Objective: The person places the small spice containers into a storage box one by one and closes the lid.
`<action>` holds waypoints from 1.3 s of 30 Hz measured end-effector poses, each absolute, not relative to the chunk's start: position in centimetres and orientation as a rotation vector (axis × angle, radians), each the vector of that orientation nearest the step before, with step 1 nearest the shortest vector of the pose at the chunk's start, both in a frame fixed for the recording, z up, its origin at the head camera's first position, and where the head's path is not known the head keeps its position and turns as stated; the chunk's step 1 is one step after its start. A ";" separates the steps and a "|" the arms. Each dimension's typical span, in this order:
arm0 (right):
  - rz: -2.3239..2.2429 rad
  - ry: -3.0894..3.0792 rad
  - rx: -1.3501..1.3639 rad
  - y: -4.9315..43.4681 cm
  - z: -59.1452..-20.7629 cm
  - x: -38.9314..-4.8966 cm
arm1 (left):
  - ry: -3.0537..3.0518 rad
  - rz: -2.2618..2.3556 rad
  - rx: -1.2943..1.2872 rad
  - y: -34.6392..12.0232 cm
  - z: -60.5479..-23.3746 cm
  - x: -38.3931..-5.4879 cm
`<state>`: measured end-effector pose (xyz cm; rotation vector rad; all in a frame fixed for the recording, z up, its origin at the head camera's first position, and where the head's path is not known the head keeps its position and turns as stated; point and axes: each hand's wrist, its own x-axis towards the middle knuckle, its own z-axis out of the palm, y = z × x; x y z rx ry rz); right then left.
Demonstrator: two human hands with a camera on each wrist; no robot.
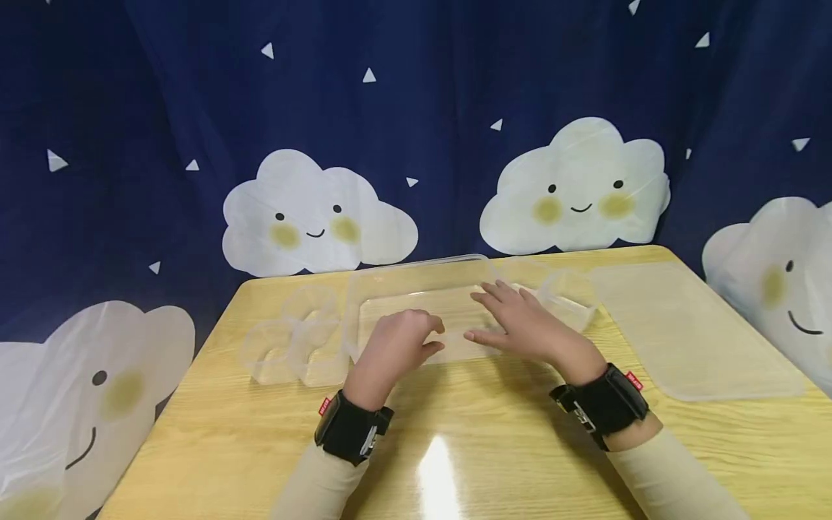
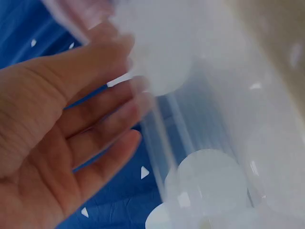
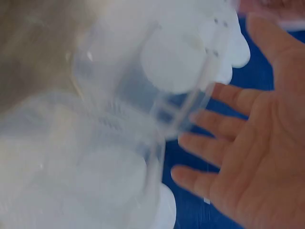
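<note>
A clear rectangular plastic box (image 1: 422, 276) stands in the middle of the table. My left hand (image 1: 398, 345) is over its near left part, fingers loosely bent and thumb apart from them. In the left wrist view the left fingertips (image 2: 140, 102) overlap the box's see-through wall; whether they touch it I cannot tell. Over the near right part of the box is my right hand (image 1: 523, 323), fingers spread. The right wrist view shows the right palm (image 3: 267, 157) with nothing in it and its fingertips close to clear plastic edges, blurred.
Several small clear curved containers (image 1: 312, 357) stand left of the box, and more clear containers (image 1: 568, 310) stand at its right. A flat translucent sheet or lid (image 1: 702, 332) lies on the right of the wooden table (image 1: 260, 448). Behind hangs a dark blue cloud-print curtain (image 1: 429, 94).
</note>
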<state>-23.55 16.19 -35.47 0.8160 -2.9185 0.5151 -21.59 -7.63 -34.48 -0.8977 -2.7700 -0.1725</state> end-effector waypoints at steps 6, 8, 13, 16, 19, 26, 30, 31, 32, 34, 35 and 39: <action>0.584 -2.894 0.788 18.2 -33.9 -24.0 | -2.580 -0.024 -0.863 -8.3 -36.2 -20.5; 0.557 -2.908 0.773 19.1 -33.7 -23.9 | -2.499 0.006 -0.861 -8.5 -36.8 -20.1; 0.383 -2.946 0.715 21.0 -34.2 -23.5 | -2.389 0.035 -0.865 -8.8 -37.6 -19.5; 0.295 -2.938 0.682 21.8 -34.7 -23.2 | -2.377 0.055 -0.861 -8.8 -37.6 -19.3; 0.261 -2.933 0.663 22.5 -35.1 -23.0 | -2.386 0.069 -0.861 -8.7 -37.3 -19.1; 0.281 -2.858 0.731 23.2 -35.2 -22.5 | -2.437 0.051 -0.829 -8.2 -36.9 -19.0; 0.339 -2.858 0.737 23.9 -35.6 -22.4 | -2.467 0.021 -0.807 -7.7 -37.0 -19.0; 0.363 -2.870 0.730 24.1 -35.7 -22.4 | -2.474 0.016 -0.803 -7.5 -37.0 -19.0; 0.383 -2.883 0.721 24.2 -35.7 -22.4 | -2.482 0.011 -0.802 -7.4 -37.1 -19.0; 0.418 -2.914 0.705 24.3 -35.7 -22.5 | -2.495 0.018 -0.797 -7.3 -37.2 -19.0; 0.431 -2.930 0.697 24.4 -35.7 -22.6 | -2.503 0.023 -0.797 -7.2 -37.2 -19.0; 0.449 -2.980 0.668 24.6 -35.4 -22.8 | -2.524 0.050 -0.798 -7.0 -37.1 -19.0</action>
